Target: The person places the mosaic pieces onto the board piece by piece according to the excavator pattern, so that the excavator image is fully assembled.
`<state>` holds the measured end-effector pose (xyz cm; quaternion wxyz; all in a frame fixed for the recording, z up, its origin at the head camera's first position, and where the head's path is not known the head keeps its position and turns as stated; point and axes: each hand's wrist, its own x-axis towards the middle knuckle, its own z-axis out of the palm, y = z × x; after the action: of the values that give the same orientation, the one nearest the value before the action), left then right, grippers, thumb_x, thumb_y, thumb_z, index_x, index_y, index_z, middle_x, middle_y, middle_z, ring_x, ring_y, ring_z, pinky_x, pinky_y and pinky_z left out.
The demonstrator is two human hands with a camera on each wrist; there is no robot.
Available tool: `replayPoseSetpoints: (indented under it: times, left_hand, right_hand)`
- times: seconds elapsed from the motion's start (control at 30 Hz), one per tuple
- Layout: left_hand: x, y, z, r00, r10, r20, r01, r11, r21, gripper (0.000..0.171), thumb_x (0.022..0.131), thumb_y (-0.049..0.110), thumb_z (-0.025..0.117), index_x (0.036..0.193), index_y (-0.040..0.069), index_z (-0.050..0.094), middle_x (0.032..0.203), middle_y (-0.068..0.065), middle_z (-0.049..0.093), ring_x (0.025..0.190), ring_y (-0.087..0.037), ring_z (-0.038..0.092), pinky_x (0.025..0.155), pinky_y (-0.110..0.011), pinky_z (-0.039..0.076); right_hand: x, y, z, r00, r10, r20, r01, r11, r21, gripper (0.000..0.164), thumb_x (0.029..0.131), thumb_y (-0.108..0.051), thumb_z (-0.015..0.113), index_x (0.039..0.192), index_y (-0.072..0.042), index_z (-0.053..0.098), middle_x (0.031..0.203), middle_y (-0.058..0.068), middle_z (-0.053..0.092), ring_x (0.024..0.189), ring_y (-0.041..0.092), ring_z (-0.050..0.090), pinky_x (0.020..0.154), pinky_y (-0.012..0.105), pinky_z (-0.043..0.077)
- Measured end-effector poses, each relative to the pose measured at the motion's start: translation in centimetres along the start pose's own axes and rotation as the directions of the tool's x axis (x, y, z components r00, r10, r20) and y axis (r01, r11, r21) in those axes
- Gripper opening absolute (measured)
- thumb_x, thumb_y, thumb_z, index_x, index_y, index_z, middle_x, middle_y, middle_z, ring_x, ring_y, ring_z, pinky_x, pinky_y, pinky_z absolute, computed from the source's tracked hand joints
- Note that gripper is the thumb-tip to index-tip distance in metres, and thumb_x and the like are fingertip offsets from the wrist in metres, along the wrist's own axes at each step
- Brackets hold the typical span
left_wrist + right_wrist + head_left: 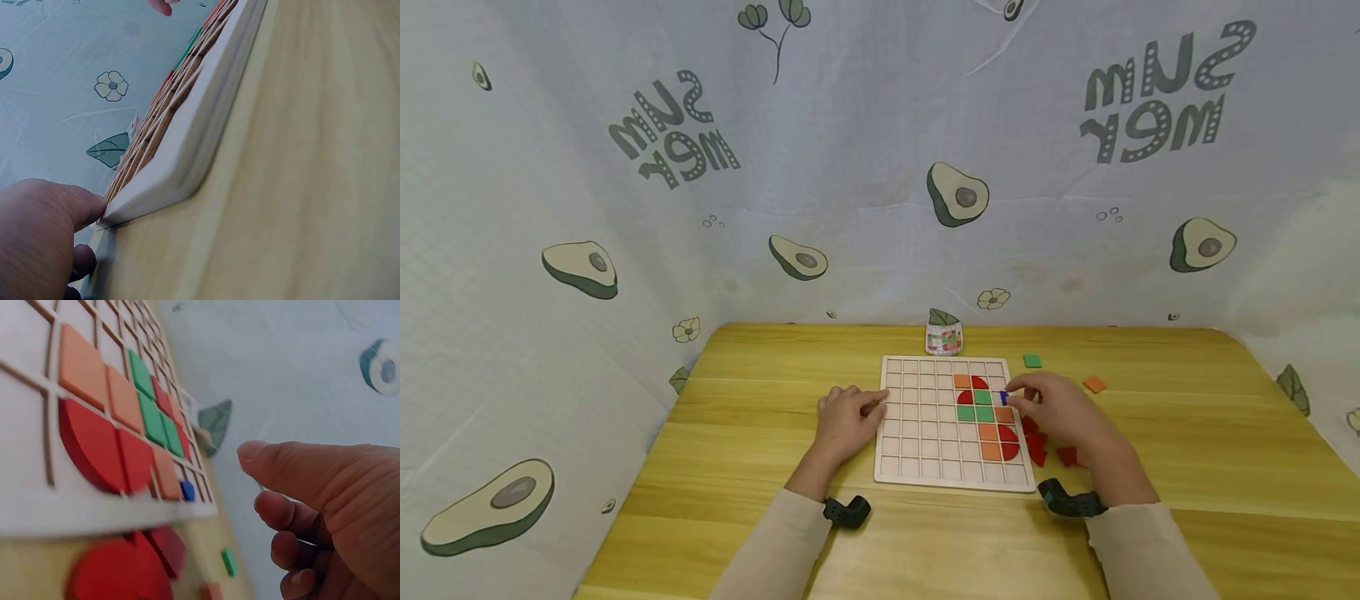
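A pale wooden grid board point(917, 421) lies on the table, with orange, green and red pieces in its right-hand squares. My left hand point(848, 423) touches the board's left edge with its fingertips; the left wrist view has a digit point(78, 206) right at the corner. Over the right edge hovers my right hand point(1060, 407), its thumb point(294, 464) apart from the curled fingers and nothing visible between them. Close by its fingertips, a small blue piece point(187, 490) sits in a square beside an orange piece point(165, 475).
Loose red pieces point(1036, 446) lie along the board's right side. Farther back are a loose green square point(1032, 361) and an orange square point(1095, 384). Behind the board stands a small patterned card point(943, 340), near the printed cloth point(880, 167).
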<state>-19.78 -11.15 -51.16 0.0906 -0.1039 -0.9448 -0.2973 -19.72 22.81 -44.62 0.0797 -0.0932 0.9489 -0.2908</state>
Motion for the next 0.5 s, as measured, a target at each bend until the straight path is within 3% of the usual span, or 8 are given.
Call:
replayPoseSetpoints:
  times: [0.27,0.5]
  left_hand:
    - [0.0,0.0,0.1,1.000,0.004,0.004,-0.004,1.000,0.000,0.029,0.098,0.034,0.064,0.126,0.031,0.075,0.079,0.009,0.058,0.079,-0.013,0.041,0.083,-0.038,0.029]
    - [-0.1,0.1,0.0,1.000,0.003,0.004,-0.003,1.000,0.002,0.029,0.098,0.035,0.065,0.125,0.031,0.075,0.079,0.009,0.059,0.078,-0.013,0.041,0.082,-0.038,0.029]
  right_hand:
    - [-1.8,3.5,-1.8,0.994,0.061,-0.085,-0.062,0.998,-0.009,0.033,0.100,-0.030,0.066,0.121,-0.005,0.070,0.092,0.006,0.059,0.085,0.023,0.052,0.068,0.032,0.045]
    - [-1.7,5.9,-1.7,0.988,0.118,-0.099,-0.120,0.993,-0.007,0.036,0.100,-0.028,0.066,0.122,0.001,0.068,0.092,0.010,0.059,0.084,0.025,0.052,0.066,0.031,0.045]
